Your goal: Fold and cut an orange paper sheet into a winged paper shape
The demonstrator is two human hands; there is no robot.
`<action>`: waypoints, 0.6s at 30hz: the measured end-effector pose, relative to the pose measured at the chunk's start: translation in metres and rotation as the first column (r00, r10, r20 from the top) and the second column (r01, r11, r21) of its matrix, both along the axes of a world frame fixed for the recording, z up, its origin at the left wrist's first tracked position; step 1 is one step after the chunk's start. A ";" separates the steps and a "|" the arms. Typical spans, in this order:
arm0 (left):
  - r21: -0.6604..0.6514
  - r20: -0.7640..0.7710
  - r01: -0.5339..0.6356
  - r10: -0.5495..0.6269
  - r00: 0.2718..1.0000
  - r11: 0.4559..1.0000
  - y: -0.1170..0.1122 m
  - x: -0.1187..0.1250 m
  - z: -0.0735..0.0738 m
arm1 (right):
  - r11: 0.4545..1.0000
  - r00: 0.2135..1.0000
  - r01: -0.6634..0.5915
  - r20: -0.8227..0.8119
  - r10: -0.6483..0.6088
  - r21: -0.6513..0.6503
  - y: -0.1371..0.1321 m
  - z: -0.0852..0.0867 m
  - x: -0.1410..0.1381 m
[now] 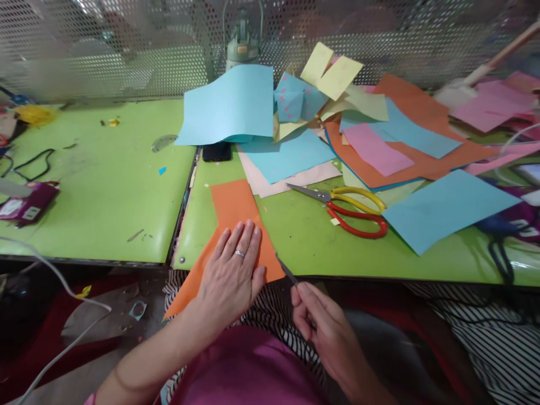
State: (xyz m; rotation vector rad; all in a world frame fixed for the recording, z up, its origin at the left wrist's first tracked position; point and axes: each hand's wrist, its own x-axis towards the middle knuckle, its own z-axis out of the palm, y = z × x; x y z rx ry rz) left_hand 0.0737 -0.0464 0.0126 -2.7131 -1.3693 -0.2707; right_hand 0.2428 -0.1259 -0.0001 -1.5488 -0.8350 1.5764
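Note:
My left hand (233, 270), a ring on one finger, lies flat with outstretched fingers on an orange sheet of paper (234, 199). That sheet hangs partly over the table's front edge, towards my lap. In my right hand (321, 320), closed fingers grip a thin, dark, pointed tool (288, 270); its exact kind is unclear. The tool's tip is close to the right edge of the orange sheet. Beyond it, scissors (337, 205) with one yellow and one red handle rest on the table, blades pointing left.
Light blue sheets (236, 104) lie loosely over a black phone (216, 151). To the right is a pile of orange paper (426, 160), with pink and yellow pieces. A bottle (242, 45) stands at the back by the perforated metal panel (126, 50). A white cable (63, 275) hangs at left.

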 end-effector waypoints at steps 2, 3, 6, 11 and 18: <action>-0.003 -0.008 -0.002 0.002 1.000 1.000 0.000 0.000 0.000 | 0.999 1.000 0.028 -0.013 -0.028 -0.027 0.000 0.002 -0.002; -0.007 -0.014 -0.002 0.002 1.000 1.000 0.000 0.000 0.000 | 0.999 0.999 0.027 -0.025 -0.028 -0.043 0.000 0.003 -0.004; -0.047 -0.036 0.020 -0.022 0.999 0.999 -0.006 -0.003 0.001 | 0.997 0.998 -0.011 -0.056 0.007 -0.071 -0.003 0.006 -0.007; -0.198 -0.041 0.179 -0.190 0.981 0.964 -0.015 -0.026 0.025 | 0.991 0.994 -0.106 -0.033 0.103 -0.085 -0.015 0.004 -0.007; -0.301 0.043 0.205 -0.201 0.979 0.931 0.017 -0.054 0.069 | 0.995 0.997 -0.075 -0.013 0.074 -0.072 -0.010 -0.004 -0.008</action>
